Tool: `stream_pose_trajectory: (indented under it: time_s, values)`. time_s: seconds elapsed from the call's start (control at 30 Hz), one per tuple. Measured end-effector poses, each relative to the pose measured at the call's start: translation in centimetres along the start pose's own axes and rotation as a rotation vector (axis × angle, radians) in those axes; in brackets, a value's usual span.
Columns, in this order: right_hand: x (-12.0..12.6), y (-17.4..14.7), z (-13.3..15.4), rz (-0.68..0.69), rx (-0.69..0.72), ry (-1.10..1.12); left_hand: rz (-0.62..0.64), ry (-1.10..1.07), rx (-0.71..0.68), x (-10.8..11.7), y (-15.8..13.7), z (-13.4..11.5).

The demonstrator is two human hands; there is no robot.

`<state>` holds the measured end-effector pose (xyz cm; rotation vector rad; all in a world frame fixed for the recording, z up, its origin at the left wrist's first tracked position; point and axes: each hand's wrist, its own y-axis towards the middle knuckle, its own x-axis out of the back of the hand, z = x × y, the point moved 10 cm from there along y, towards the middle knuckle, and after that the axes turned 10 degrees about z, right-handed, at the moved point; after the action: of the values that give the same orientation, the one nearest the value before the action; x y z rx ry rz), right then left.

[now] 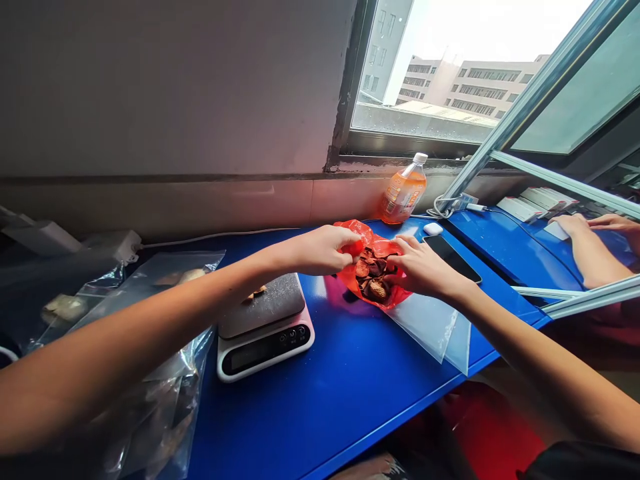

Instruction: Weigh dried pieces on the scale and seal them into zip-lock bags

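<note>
A red plastic bag [367, 230] lies open on the blue table, with dried brown slices [373, 270] showing inside it. My left hand [333, 250] pinches the bag's left edge between thumb and fingers. At the opposite side, my right hand [420, 267] has its fingers bent over the rim, touching the bag and the slices; whether it grips a slice is hidden. Left of the bag stands a white kitchen scale [265, 327] with a grey plate. A few small pale-brown pieces [256, 293] rest on that plate, partly covered by my left forearm.
Clear zip bags [175, 373], some with contents, lie at the left. Flat clear bags [435, 327] sit under the red bag's right side. Behind are an orange drink bottle [404, 190], a phone [453, 259] and a white earbud case [433, 229]. Beyond a metal frame [575, 180], another person's hands [575, 227] hold something white.
</note>
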<state>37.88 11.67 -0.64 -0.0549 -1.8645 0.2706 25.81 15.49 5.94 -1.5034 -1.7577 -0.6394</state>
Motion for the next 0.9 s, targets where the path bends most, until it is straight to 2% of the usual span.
stream_pose_trajectory:
  time_s: [0.1,0.33,0.4,0.63,0.8,0.9]
  values:
    - [-0.1,0.2,0.3,-0.008,0.028,0.041,0.027,-0.006,-0.003,-0.3,0.0,0.0]
    - [-0.9,-0.9,0.9,0.078,0.130,0.236,0.051,0.005,-0.018,-0.4,0.0,-0.2]
    - [-1.2,-1.2,0.8,0.072,0.117,0.239,0.059,0.018,-0.013,-0.5,0.1,-0.2]
    - [-0.5,-2.0,0.9,-0.112,0.005,0.061,0.057,0.031,-0.024,-0.8,0.3,-0.4]
    - [-0.2,-2.4,3.0,-0.182,0.125,0.064,0.057,0.071,0.006,-0.5,-0.3,-0.3]
    - [-0.3,-2.2,2.9,-0.224,0.158,0.083,0.056,0.122,0.013,-0.2,-1.0,-0.5]
